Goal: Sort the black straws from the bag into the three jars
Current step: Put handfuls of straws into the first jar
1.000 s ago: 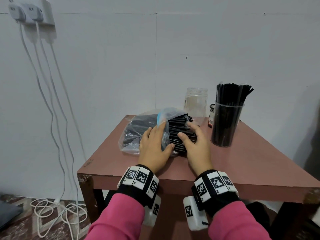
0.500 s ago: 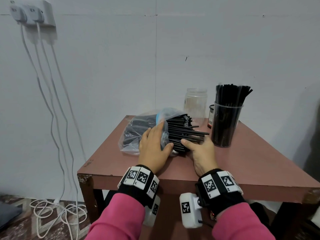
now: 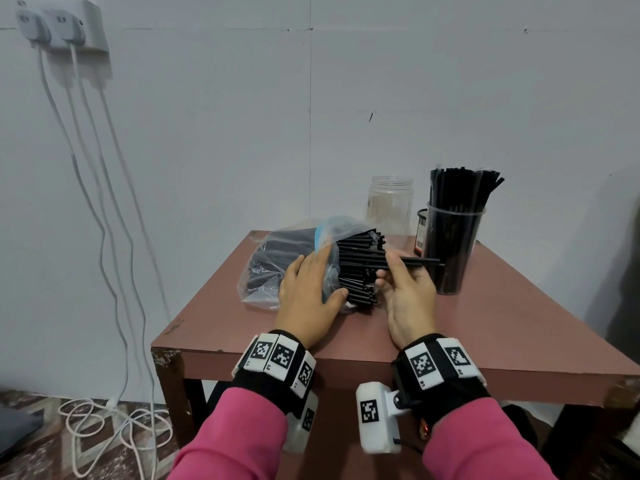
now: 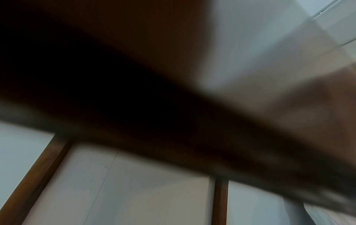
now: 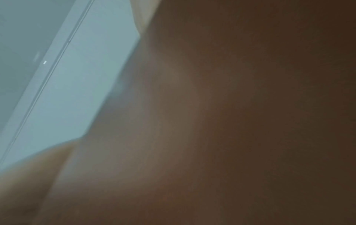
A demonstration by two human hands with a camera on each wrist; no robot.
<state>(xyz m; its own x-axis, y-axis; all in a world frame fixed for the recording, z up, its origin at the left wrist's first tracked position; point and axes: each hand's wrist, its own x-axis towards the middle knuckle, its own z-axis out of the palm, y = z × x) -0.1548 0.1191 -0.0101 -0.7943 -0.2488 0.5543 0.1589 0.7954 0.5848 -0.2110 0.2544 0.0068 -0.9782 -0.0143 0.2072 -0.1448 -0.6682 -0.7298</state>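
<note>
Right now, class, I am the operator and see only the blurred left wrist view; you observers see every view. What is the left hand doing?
Observer: The left hand lies flat on the bag, pressing it to the table.
Operator: And the right hand?
Observer: The right hand pinches a few straws that stick out of the bag's open end.
Operator: How do the jars stand?
Observer: The near jar is packed with upright straws; the clear jar behind it looks empty.
</note>
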